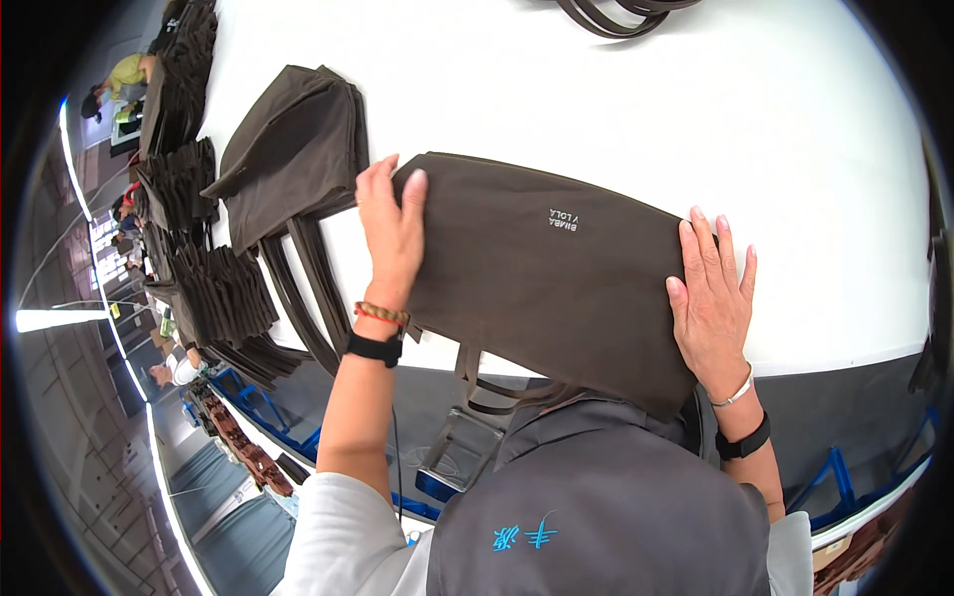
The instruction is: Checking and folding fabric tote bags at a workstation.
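A dark brown fabric tote bag (537, 288) lies flat in front of me at the table's near edge, with small light lettering on its upper face. Its strap handle (497, 402) hangs over the edge toward my body. My left hand (393, 228) rests at the bag's left edge, the thumb apart from the fingers. At the right edge, my right hand (714, 303) lies with its fingers stretched out, partly on the fabric. Both hands are open, touching the bag without gripping it.
Left of my left hand lies a small pile of similar brown bags (298, 139), their straps (313, 288) trailing to the near edge. Several stacks of dark bags (184, 199) line the far left of the white table (795, 149). Dark handles (616, 18) show at the top. Other people are at left.
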Motion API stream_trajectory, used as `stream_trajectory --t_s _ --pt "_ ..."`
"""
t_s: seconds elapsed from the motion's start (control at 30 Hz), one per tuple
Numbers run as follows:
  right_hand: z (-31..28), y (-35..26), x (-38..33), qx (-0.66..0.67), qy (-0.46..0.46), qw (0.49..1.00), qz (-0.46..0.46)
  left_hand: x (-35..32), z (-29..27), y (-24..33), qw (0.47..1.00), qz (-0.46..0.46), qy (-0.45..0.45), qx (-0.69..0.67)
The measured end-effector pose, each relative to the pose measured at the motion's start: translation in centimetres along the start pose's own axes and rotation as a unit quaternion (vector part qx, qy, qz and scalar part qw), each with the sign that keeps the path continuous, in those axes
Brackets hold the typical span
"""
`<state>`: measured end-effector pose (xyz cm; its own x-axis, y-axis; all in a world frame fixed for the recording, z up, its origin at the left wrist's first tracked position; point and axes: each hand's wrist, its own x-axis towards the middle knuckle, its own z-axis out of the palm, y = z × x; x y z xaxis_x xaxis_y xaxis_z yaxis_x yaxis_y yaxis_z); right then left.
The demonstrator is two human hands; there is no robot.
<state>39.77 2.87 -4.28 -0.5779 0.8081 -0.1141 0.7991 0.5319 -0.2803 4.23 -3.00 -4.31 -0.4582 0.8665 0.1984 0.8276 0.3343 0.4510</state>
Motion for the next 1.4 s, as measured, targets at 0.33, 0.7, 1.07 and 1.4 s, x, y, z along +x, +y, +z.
stream_trajectory --t_s 0.33,0.7,1.07,1.4 --pt "0.1 0.3 -0.2 -0.018 0.001 1.0 0.004 0.6 2.1 -1.1 0.996 -0.007 -0.007 0.091" --pt "-0.7 -0.7 0.2 0.015 0.017 0.999 0.022 -2.7 2.2 6.9 0.93 0.217 -0.238 0.176" --pt "-0.3 1.0 -0.3 0.067 0.016 0.996 -0.056 -3.4 3.4 6.1 0.926 0.227 -0.233 0.191" --pt "0.8 3.6 -1.9 0.036 0.058 0.997 0.021 -1.7 4.9 10.5 0.944 0.207 -0.227 0.122"
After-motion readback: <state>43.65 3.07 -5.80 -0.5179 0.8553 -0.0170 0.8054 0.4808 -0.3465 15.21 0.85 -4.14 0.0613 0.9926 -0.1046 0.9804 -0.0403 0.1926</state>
